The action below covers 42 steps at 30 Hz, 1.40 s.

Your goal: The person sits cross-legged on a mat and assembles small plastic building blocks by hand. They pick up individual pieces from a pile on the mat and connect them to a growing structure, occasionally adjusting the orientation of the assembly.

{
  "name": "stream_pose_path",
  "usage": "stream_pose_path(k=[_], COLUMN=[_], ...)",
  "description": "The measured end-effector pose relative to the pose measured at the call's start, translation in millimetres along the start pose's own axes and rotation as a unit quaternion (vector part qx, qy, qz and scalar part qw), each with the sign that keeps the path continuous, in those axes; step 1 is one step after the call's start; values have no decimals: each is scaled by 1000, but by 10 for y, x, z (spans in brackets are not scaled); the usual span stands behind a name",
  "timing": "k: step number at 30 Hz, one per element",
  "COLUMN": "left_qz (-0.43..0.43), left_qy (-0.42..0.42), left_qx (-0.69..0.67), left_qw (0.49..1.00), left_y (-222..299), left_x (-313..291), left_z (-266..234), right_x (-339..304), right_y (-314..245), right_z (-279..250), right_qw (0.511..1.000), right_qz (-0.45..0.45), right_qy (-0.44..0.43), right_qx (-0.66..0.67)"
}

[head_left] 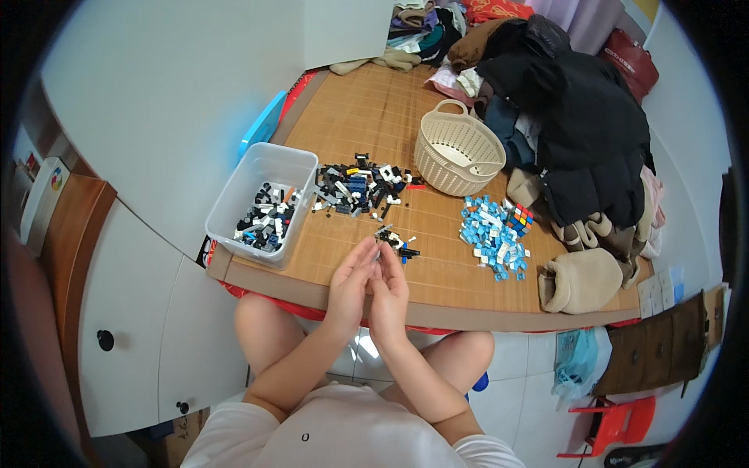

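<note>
My left hand (349, 285) and my right hand (389, 300) meet above the mat's near edge, fingertips close together. Between the fingers they pinch a small grey building-block piece (378, 254), mostly hidden by the fingers. Just beyond the fingertips lies a small cluster of black, white and blue block parts (408, 252). Farther off is a larger loose pile of black, white, grey and dark blue building blocks (356, 187). To the left of it, a clear plastic box (220, 222) holds more mixed blocks.
A beige basket (460, 160) stands beyond the pile. On the right lie blue-and-white small pieces (493, 238), a puzzle cube (520, 219) and a rolled beige cloth item (581, 281). Dark clothes (589, 132) heap behind them. A blue lid (264, 123) leans near the cabinet.
</note>
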State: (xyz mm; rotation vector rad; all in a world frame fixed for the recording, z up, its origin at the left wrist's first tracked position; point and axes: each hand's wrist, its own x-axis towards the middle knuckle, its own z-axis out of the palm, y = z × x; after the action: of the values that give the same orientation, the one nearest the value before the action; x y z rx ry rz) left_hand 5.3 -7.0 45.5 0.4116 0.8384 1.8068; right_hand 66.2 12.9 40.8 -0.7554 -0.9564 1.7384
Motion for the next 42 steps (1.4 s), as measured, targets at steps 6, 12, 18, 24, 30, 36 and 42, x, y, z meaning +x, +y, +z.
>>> stream_pose_path(k=[6, 12, 18, 24, 30, 36, 42], left_qz=[104, 192, 243, 273, 275, 263, 168], left_qy=[14, 38, 69, 118, 110, 89, 47], left_qx=[-9, -16, 2, 33, 73, 78, 101], left_qw=[994, 981, 968, 954, 952, 957, 979], left_y=[485, 930, 1161, 1252, 1250, 1217, 905], left_x=[-75, -173, -210, -235, -232, -233, -269], left_z=[-112, -301, -512, -659, -651, -572, -402], right_x=[-39, -47, -31, -34, -31, -26, -52], right_y=[-139, -82, 89, 163, 114, 56, 45], right_z=[568, 1025, 1279, 1292, 1229, 1155, 765], right_qw=[996, 982, 973, 973, 973, 974, 984], right_qz=[0, 25, 13, 19, 27, 28, 26], right_qy=[-86, -184, -230, -229, -227, -223, -170], right_qx=[23, 37, 2, -38, -43, -30, -54])
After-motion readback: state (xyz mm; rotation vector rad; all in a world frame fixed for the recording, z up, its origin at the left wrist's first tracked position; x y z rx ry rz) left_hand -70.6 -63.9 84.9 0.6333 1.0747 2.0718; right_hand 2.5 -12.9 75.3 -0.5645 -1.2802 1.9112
